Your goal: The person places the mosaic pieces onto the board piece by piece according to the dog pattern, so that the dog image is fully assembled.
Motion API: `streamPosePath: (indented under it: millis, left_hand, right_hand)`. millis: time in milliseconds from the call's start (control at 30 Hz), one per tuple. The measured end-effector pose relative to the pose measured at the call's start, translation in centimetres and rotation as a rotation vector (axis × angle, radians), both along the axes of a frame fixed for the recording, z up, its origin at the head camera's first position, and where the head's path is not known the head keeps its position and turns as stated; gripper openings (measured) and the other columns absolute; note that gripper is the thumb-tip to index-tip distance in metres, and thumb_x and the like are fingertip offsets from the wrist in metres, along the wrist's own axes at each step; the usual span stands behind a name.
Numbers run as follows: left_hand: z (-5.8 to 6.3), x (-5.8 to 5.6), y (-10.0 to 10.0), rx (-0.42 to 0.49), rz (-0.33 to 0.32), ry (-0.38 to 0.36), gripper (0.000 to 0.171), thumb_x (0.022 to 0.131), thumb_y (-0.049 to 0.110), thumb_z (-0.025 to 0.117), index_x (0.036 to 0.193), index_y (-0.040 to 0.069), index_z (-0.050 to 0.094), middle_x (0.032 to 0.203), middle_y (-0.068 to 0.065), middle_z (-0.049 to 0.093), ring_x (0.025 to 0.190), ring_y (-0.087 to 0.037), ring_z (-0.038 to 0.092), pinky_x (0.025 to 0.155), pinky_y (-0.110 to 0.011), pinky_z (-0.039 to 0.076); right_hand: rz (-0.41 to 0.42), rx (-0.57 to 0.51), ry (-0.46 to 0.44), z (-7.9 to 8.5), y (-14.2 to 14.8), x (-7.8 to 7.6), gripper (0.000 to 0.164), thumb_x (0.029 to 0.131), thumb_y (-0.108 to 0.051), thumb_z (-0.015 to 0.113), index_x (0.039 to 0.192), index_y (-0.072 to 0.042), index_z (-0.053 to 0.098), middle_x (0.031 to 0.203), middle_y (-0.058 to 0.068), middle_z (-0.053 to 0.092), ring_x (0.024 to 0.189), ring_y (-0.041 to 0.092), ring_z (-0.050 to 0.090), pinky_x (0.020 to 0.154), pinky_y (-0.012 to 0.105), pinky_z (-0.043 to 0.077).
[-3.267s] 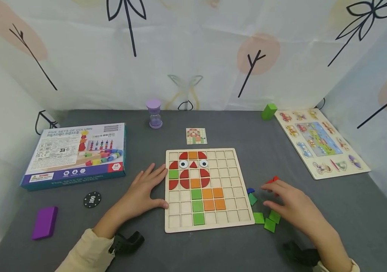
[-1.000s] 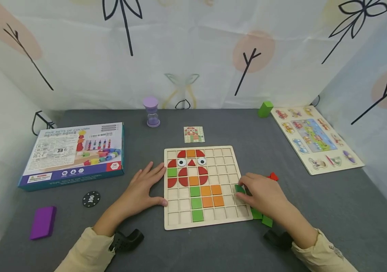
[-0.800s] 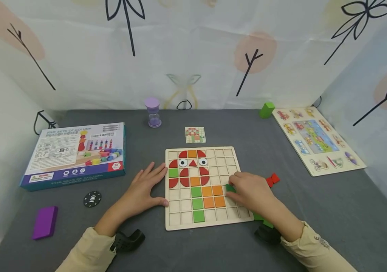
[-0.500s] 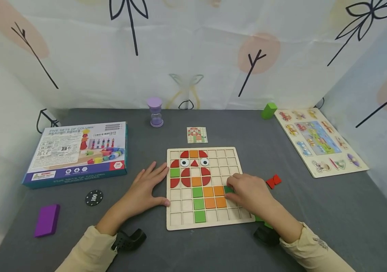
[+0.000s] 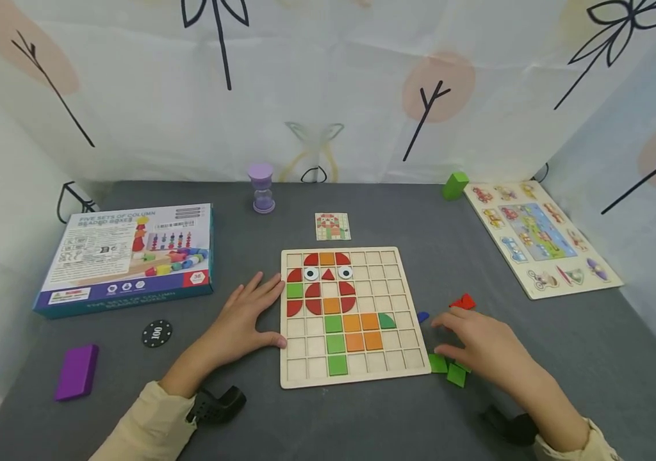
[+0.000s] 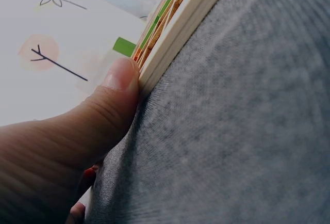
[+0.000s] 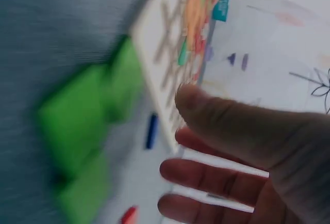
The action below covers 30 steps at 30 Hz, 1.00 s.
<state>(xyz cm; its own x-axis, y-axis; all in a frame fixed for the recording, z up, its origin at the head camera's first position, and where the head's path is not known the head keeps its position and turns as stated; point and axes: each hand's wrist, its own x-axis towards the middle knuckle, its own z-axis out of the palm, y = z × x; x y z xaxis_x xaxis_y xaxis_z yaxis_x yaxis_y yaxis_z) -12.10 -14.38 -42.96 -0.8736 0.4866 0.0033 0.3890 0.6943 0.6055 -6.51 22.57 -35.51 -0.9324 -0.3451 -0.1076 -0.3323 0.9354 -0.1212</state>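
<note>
A wooden grid board [image 5: 409, 346] lies mid-table, with red, orange and green tiles and two eye tiles set in its cells. A dark green quarter-round tile [image 5: 387, 321] sits just right of the upper orange squares. My left hand [image 5: 243, 326] rests spread at the board's left edge, its thumb against the rim in the left wrist view. To the right of the board hovers my right hand [image 5: 486, 342], fingers loosely bent and holding nothing. Near it lie loose green square tiles [image 5: 456, 375], a partly hidden blue tile [image 5: 423, 317] and red tiles [image 5: 463, 301].
A small pattern card [image 5: 332, 226] lies behind the board. On the left are a boxed toy [image 5: 126, 262], a black round chip [image 5: 157, 333] and a purple block [image 5: 77, 372]. A purple sand timer [image 5: 261, 188], a green block [image 5: 455, 186] and a picture board [image 5: 541, 240] stand farther back.
My right hand carried the dark green quarter-round tile onto the board, let it go beside the orange squares, and moved back right over the loose tiles. The left hand stayed put.
</note>
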Motion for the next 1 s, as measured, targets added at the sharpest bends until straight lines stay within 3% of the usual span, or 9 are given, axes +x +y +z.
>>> streamPosePath:
  millis: [100,267,400,533,733,1000]
  left_hand:
    - [0.1,0.0,0.1,0.001,-0.002,0.01,0.099,0.061,0.055,0.07,0.141,0.015,0.027,0.147,-0.001,0.021,0.136,-0.03,0.005,0.104,-0.054,0.002]
    - [0.2,0.1,0.0,0.006,-0.001,0.006,0.099,0.061,0.054,0.071,0.141,0.015,0.027,0.147,-0.002,0.022,0.136,-0.03,0.005,0.104,-0.055,0.002]
    - [0.2,0.1,0.0,0.007,0.001,0.004,0.098,0.062,0.055,0.07,0.141,0.015,0.027,0.147,-0.002,0.022,0.136,-0.03,0.005,0.104,-0.055,0.003]
    - [0.2,0.1,0.0,0.008,-0.001,0.006,0.098,0.062,0.056,0.07,0.141,0.015,0.027,0.147,-0.002,0.022,0.136,-0.03,0.005,0.104,-0.054,0.003]
    - [0.2,0.0,-0.2,0.014,0.006,0.012,0.098,0.061,0.053,0.071,0.141,0.014,0.028,0.146,-0.002,0.023,0.136,-0.03,0.006,0.104,-0.054,0.003]
    - [0.0,0.0,0.0,0.009,0.0,0.01,0.098,0.062,0.056,0.069,0.141,0.015,0.027,0.147,0.0,0.022,0.136,-0.029,0.005,0.104,-0.054,0.003]
  right_hand:
    - [0.032,-0.023,-0.04,-0.8,0.9,1.1,0.035,0.063,-0.031,0.078,0.094,-0.022,0.064,0.091,-0.01,0.053,0.071,0.003,0.052,0.053,0.02,0.041]
    - [0.127,-0.085,-0.023,-2.2,1.4,1.8,0.03,0.066,-0.026,0.077,0.09,-0.022,0.061,0.09,-0.011,0.047,0.07,0.0,0.045,0.053,0.018,0.041]
    - [0.118,-0.064,-0.025,-2.2,1.3,1.7,0.027,0.066,-0.024,0.076,0.086,-0.025,0.057,0.088,-0.012,0.046,0.066,-0.001,0.042,0.05,0.017,0.038]
    - [0.096,-0.053,-0.015,-1.5,0.7,1.2,0.027,0.068,-0.026,0.074,0.086,-0.026,0.055,0.083,-0.016,0.047,0.065,-0.001,0.043,0.053,0.019,0.04]
    - [0.213,-0.13,0.078,-1.7,-2.3,-0.5,0.024,0.071,-0.027,0.071,0.09,-0.024,0.057,0.085,-0.015,0.051,0.069,-0.001,0.045,0.056,0.018,0.042]
    - [0.211,-0.042,0.11,-2.2,-4.3,-1.6,0.025,0.068,-0.028,0.074,0.087,-0.02,0.06,0.086,-0.011,0.055,0.073,0.004,0.049,0.056,0.021,0.044]
